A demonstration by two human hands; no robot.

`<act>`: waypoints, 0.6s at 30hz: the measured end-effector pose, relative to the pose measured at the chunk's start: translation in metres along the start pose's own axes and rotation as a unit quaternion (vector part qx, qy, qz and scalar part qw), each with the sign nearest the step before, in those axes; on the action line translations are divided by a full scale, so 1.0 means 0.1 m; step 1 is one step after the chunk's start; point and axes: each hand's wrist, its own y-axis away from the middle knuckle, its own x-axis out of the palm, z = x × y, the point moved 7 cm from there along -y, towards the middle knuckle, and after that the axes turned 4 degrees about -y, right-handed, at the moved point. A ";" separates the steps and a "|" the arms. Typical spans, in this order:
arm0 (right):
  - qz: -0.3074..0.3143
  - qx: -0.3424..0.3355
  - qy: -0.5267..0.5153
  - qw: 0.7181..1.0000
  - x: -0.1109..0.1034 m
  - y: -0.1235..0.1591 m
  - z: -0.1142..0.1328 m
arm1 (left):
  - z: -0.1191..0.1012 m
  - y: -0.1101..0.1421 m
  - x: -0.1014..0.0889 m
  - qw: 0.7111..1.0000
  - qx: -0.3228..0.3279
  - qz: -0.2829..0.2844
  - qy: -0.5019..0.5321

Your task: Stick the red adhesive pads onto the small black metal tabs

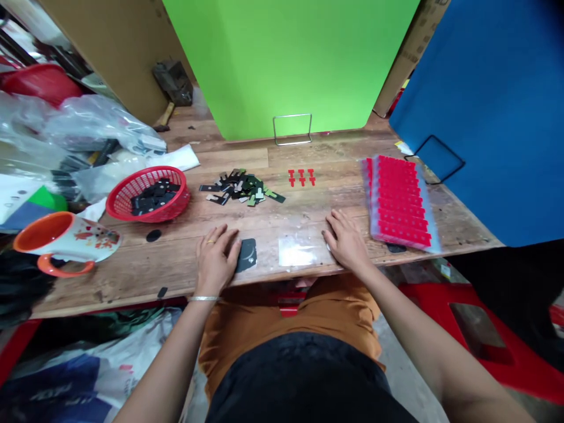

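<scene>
My left hand [215, 261] lies palm down near the table's front edge, fingers slightly bent and holding nothing. Its thumb side touches or nearly touches a dark rounded patch or pad [247, 255]. My right hand [347, 241] also rests on the wood, fingers loosely spread. Between the hands is a pale, shiny rectangle [295, 252]. Beyond it, several small red T-shaped pieces [302, 173] lie in two short rows. Left of these is a loose pile of flat black, green and silvery pieces [242, 188]. To the right, clear sheets carry rows of red strips [400, 202].
A red basket [178, 202] with black pieces and a tilted orange-and-white mug [99, 238] are at left, before plastic bags [110, 126]. A green panel [291, 59] and blue panel [489, 129] rise behind wire stands. A red stool [524, 364] is below right.
</scene>
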 end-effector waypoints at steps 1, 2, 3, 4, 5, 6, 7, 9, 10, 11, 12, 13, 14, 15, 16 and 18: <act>0.000 -0.002 -0.001 1.000 0.00 0.00 0.00 | 0.00 0.00 0.00 1.000 -0.001 0.000 0.002; 0.000 -0.004 -0.002 1.000 0.00 0.01 0.00 | -0.01 0.00 -0.01 1.000 -0.003 0.001 0.003; 0.001 -0.005 -0.002 1.000 0.00 0.01 0.00 | -0.01 0.00 -0.01 1.000 -0.004 0.002 0.004; 0.001 -0.007 -0.003 1.000 0.00 0.01 0.01 | -0.01 0.00 -0.01 1.000 -0.005 0.004 0.004; 0.002 -0.009 -0.004 1.000 0.01 0.01 0.01 | -0.01 0.00 -0.01 1.000 -0.005 0.006 0.004; 0.001 -0.010 -0.004 1.000 0.01 0.01 0.02 | -0.01 0.00 -0.01 1.000 -0.004 0.006 0.004; 0.001 -0.010 -0.005 1.000 0.00 0.01 0.02 | 0.00 0.00 0.00 1.000 -0.003 0.005 0.004; -0.001 -0.008 -0.003 1.000 0.00 0.01 0.03 | 0.01 0.01 0.00 1.000 -0.002 0.000 0.004; -0.001 -0.006 -0.001 1.000 0.00 0.01 0.03 | 0.02 0.00 0.00 1.000 -0.001 -0.002 0.005; 0.000 -0.005 0.003 1.000 0.00 0.01 0.04 | 0.03 0.00 0.01 1.000 -0.001 -0.005 0.004; 0.001 -0.004 0.007 1.000 0.00 0.01 0.05 | 0.03 0.00 0.01 1.000 0.000 -0.005 0.002; 0.002 -0.003 0.012 1.000 0.00 0.01 0.05 | 0.04 0.00 0.02 1.000 0.001 -0.006 -0.001; 0.003 -0.003 0.019 1.000 0.00 0.01 0.06 | 0.04 0.00 0.03 1.000 0.002 -0.006 -0.004; 0.004 -0.004 0.026 1.000 0.00 0.00 0.07 | 0.05 0.00 0.03 1.000 0.003 -0.005 -0.006; 0.004 -0.005 0.032 0.999 0.00 0.00 0.07 | 0.06 0.00 0.03 1.000 0.003 -0.005 -0.008; 0.003 -0.009 0.038 0.999 0.00 0.00 0.08 | 0.07 0.01 0.03 1.000 0.003 -0.004 -0.004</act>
